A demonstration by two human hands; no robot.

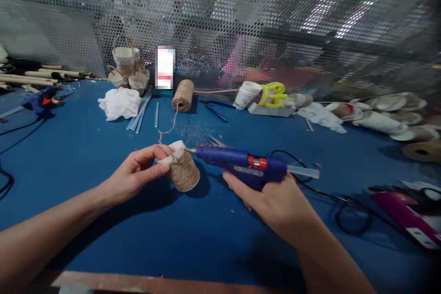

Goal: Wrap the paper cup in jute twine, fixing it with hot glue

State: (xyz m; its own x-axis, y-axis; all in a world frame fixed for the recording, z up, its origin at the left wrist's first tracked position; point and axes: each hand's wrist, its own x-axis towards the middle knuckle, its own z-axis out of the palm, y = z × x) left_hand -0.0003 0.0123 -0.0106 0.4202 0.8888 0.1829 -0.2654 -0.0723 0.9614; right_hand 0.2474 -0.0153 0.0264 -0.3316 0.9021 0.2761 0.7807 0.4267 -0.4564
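My left hand (143,168) pinches the white rim of a small paper cup (184,172), which is tilted and wrapped in brown twine. From the cup a loose strand of twine (168,131) runs back to a twine spool (183,95) lying on its side. My right hand (272,202) is closed round the handle of a blue hot glue gun (237,163). The gun's metal nozzle sits at the twine-wrapped side just below the cup's rim; whether it touches cannot be made out. A clear glue stick (303,171) sticks out of the gun's back end.
Behind the gun lie scissors (217,141). Glue sticks (139,112), white cloth (120,103), finished little baskets (126,66) and pliers (215,112) line the back. Another glue gun (41,101) rests at left. A black cord (344,200) loops at right near a purple power strip (403,211).
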